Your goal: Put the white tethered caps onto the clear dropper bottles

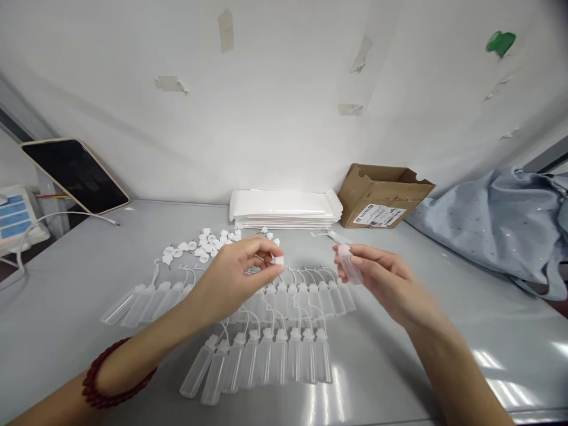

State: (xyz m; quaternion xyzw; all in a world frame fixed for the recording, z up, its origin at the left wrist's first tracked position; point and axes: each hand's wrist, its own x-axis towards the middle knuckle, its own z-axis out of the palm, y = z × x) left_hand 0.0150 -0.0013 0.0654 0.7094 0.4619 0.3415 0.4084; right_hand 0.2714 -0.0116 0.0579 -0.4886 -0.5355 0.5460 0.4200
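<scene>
My left hand [242, 272] pinches a small white cap [278, 260] between thumb and fingers, above the rows of bottles. In my right hand [390, 281] is a small translucent plastic bottle [353, 270], tilted, its neck towards the upper left. Cap and bottle are apart. Below my hands, several similar bottles [267, 358] with white caps and thin curved tubes lie in a front row. A second row [326, 296] lies behind it, partly hidden by my left hand and forearm. Loose white caps [213, 242] are heaped past my left hand.
At the wall stands a stack of white packets [284, 207], with an open cardboard box [381, 195] beside it. A blue-grey fabric bag [492, 219] rests at the right. A phone [77, 174] leans at the left, near a white cable [66, 214]. Something thin and clear [338, 236] lies beyond my right fingers.
</scene>
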